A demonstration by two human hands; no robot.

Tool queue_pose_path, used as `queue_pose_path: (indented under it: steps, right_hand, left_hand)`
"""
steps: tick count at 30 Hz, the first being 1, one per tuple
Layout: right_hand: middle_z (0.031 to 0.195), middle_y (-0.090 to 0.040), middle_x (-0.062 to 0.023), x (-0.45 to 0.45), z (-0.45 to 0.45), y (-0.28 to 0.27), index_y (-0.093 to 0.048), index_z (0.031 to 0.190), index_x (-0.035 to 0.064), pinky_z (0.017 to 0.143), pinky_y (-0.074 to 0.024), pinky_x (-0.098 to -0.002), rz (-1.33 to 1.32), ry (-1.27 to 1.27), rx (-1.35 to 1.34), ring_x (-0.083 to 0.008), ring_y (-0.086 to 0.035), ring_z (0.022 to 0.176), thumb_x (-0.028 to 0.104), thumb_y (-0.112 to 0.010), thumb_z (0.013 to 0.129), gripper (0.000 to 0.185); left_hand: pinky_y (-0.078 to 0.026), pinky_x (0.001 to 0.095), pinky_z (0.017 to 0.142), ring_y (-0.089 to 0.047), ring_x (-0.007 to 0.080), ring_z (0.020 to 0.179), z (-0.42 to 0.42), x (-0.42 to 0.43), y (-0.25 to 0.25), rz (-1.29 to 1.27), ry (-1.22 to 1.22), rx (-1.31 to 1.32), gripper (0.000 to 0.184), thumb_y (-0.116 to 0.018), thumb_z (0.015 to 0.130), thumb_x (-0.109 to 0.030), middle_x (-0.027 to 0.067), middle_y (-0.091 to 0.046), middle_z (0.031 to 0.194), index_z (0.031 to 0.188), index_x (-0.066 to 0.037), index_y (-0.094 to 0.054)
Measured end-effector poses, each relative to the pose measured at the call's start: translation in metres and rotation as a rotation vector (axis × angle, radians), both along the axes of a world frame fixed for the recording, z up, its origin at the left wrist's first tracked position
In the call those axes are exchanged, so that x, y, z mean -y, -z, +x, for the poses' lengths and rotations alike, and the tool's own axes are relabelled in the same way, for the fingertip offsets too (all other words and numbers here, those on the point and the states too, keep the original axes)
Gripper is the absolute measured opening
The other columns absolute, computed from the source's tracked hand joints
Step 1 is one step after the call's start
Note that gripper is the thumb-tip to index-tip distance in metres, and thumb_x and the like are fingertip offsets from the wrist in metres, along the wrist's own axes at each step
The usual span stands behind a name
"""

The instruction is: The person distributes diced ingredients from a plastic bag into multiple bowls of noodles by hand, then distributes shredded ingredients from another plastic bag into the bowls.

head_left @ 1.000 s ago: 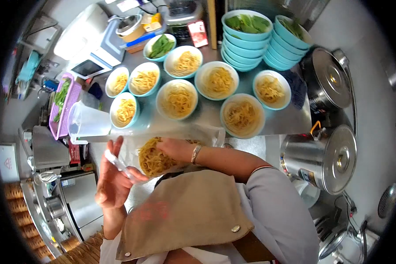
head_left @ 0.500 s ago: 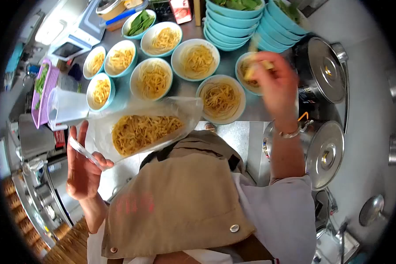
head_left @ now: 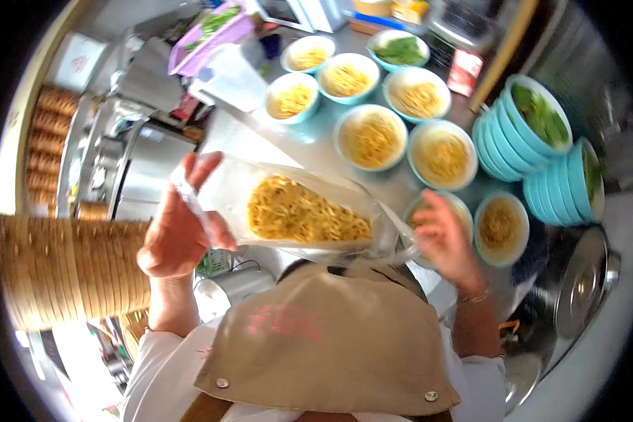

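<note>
A clear plastic bag [head_left: 226, 184] of yellow noodles [head_left: 299, 213] hangs at the front of the steel table. My left hand [head_left: 176, 228] is closed on the bag's left edge, gathered into a strip between thumb and fingers. At the bag's right end, beside its rim, is my right hand [head_left: 444, 243], slightly blurred. Its fingers look apart, with nothing visible in them; I cannot tell whether they touch the plastic. Behind it, a turquoise bowl [head_left: 463, 204] is partly hidden. To the right stands another noodle bowl [head_left: 501, 228]. Several more bowls hold noodles, including one at the centre [head_left: 370, 136].
Stacked turquoise bowls [head_left: 496, 144] with green leaves on top stand at the right, near a lidded pot [head_left: 580, 281]. A bowl of leaves [head_left: 399, 50] sits at the back. On the left are a plastic container [head_left: 232, 76], a purple basket [head_left: 204, 42] and stacked bamboo steamers [head_left: 74, 271].
My view has turned, shifting the table's contents. My right hand, earlier over a bowl with noodles in its fingers, is now at the bag's right end without visible noodles. My left hand keeps hold.
</note>
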State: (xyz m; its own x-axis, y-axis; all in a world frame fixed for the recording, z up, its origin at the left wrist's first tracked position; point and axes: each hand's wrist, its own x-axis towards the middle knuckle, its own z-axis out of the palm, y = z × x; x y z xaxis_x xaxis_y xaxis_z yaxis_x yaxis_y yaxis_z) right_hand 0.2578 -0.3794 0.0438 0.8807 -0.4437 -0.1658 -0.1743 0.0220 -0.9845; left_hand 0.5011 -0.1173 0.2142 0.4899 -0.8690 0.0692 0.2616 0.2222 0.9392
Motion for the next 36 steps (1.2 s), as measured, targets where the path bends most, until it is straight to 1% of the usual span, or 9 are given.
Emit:
queue_pose_path:
  steps: [4, 7, 13, 18, 23, 26, 29, 32, 36]
  right_hand:
    - [0.082, -0.062, -0.0048, -0.032, 0.054, 0.02, -0.044, 0.128, 0.0074, 0.063, -0.0481, -0.0257, -0.334, -0.202, -0.116, -0.0107, -0.059, 0.069, 0.007, -0.064, 0.081, 0.051]
    - [0.081, -0.063, -0.0073, -0.04, 0.072, 0.007, -0.045, 0.126, 0.0072, 0.062, -0.0472, -0.0269, 0.289, -0.244, 0.101, -0.0124, -0.059, 0.066, 0.009, -0.061, 0.084, 0.045]
    - [0.074, -0.057, -0.0123, -0.102, 0.121, 0.02, -0.044, 0.127, 0.0142, 0.063, -0.0476, -0.0345, -0.541, -0.327, -0.01, -0.024, -0.059, 0.066, 0.014, -0.06, 0.082, 0.047]
    - [0.074, -0.059, -0.0034, -0.112, 0.127, -0.024, -0.048, 0.122, 0.0039, 0.061, -0.0468, -0.0251, 0.104, -0.2, 0.233, -0.0094, -0.058, 0.067, -0.001, -0.055, 0.084, 0.038]
    - [0.08, -0.062, -0.0105, -0.163, 0.14, -0.046, -0.053, 0.117, 0.0027, 0.063, -0.0488, -0.03, -0.384, -0.163, 0.292, -0.0196, -0.061, 0.069, 0.004, -0.06, 0.082, 0.036]
    - [0.084, -0.063, -0.0119, -0.2, 0.143, -0.058, -0.055, 0.116, 0.0044, 0.065, -0.0493, -0.0333, -0.516, -0.1, 0.263, -0.0253, -0.061, 0.072, 0.005, -0.062, 0.08, 0.036]
    - [0.086, -0.064, -0.0121, -0.243, 0.151, -0.07, -0.057, 0.113, 0.0059, 0.067, -0.0486, -0.0352, -0.665, -0.071, 0.305, -0.0267, -0.061, 0.074, 0.004, -0.063, 0.079, 0.035]
    - [0.086, -0.063, -0.0107, -0.278, 0.165, -0.087, -0.059, 0.11, 0.0061, 0.066, -0.0476, -0.036, -0.783, -0.023, 0.349, -0.0264, -0.06, 0.073, 0.002, -0.062, 0.077, 0.033]
    - [0.075, -0.058, -0.0084, -0.319, 0.183, -0.108, -0.061, 0.105, 0.0056, 0.063, -0.0475, -0.0337, -0.952, 0.013, 0.412, -0.0247, -0.057, 0.067, -0.004, -0.064, 0.07, 0.037]
  left_hand:
    - [-0.052, 0.043, 0.075, -0.064, 0.0331, 0.08, -0.01, -0.035, 0.004, 0.003, -0.097, 0.004, 0.108, -0.071, 0.065, -0.041, 0.0209, -0.009, 0.151, 0.147, -0.009, -0.009]
    - [-0.051, 0.0437, 0.076, -0.063, 0.0328, 0.079, -0.018, -0.055, 0.007, 0.047, -0.161, -0.044, 0.109, -0.071, 0.064, -0.042, 0.0156, -0.013, 0.151, 0.148, -0.01, -0.01]
    - [-0.047, 0.0405, 0.079, -0.059, 0.0307, 0.084, -0.019, -0.087, 0.017, 0.032, -0.152, -0.07, 0.103, -0.07, 0.066, -0.042, 0.0116, -0.016, 0.151, 0.147, -0.011, -0.014]
    - [-0.046, 0.0295, 0.073, -0.057, 0.0189, 0.08, 0.018, -0.129, 0.027, 0.239, -0.276, 0.017, 0.072, -0.06, 0.083, -0.012, 0.0099, -0.036, 0.138, 0.145, -0.006, -0.023]
    - [-0.042, 0.0256, 0.077, -0.052, 0.0134, 0.084, 0.08, -0.174, 0.071, 0.649, -0.363, 0.221, 0.014, -0.058, 0.089, -0.01, 0.0074, -0.053, 0.111, 0.084, 0.002, -0.063]
    - [-0.04, 0.0301, 0.088, -0.05, 0.0171, 0.1, 0.114, -0.195, 0.104, 0.349, -0.138, 0.531, 0.008, -0.06, 0.087, -0.008, 0.01, -0.051, 0.116, 0.086, 0.0, -0.063]
    - [-0.031, 0.0388, 0.103, -0.044, 0.0267, 0.118, 0.139, -0.174, 0.109, -0.091, 0.149, 0.648, 0.025, -0.064, 0.082, -0.005, 0.0151, -0.044, 0.13, 0.106, -0.002, -0.06]
    - [-0.034, 0.0427, 0.1, -0.045, 0.0304, 0.118, 0.149, -0.15, 0.114, 0.025, 0.54, 0.929, 0.091, -0.077, 0.073, -0.016, 0.0139, -0.046, 0.131, 0.145, -0.011, -0.021]
    - [-0.045, 0.0379, 0.081, -0.058, 0.0319, 0.096, 0.112, -0.11, 0.122, 0.172, 0.814, 0.841, 0.087, -0.071, 0.072, -0.018, 0.0171, -0.061, 0.101, 0.144, -0.013, -0.023]
